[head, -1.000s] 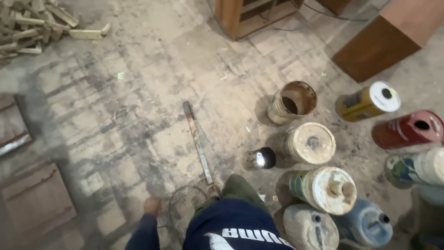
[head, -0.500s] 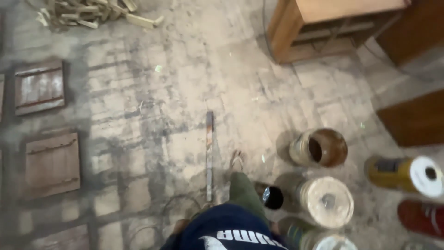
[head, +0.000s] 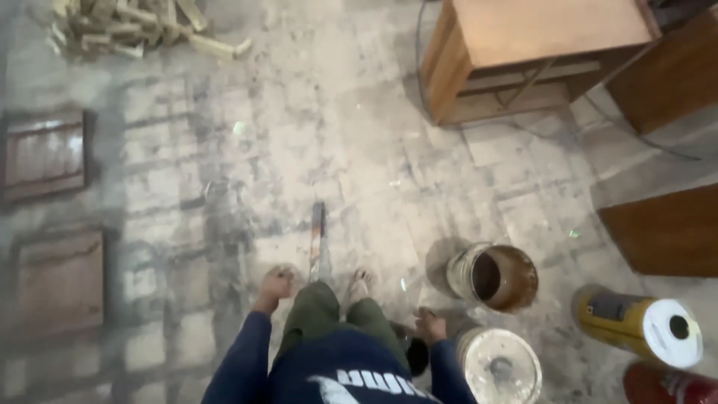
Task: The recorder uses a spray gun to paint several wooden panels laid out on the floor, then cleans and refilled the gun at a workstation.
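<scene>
Left hand (head: 275,285) hangs low, fingers loosely curled; right hand (head: 431,327) low at side, half closed.

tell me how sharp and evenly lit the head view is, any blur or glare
Head view: soft all over with motion blur, so the left hand, right hand and long flat strip on the floor lack crisp edges; light is dim and even, with a soft shadow beside the open can; mild glare on the white can lid; the left edge falls darker.
</scene>
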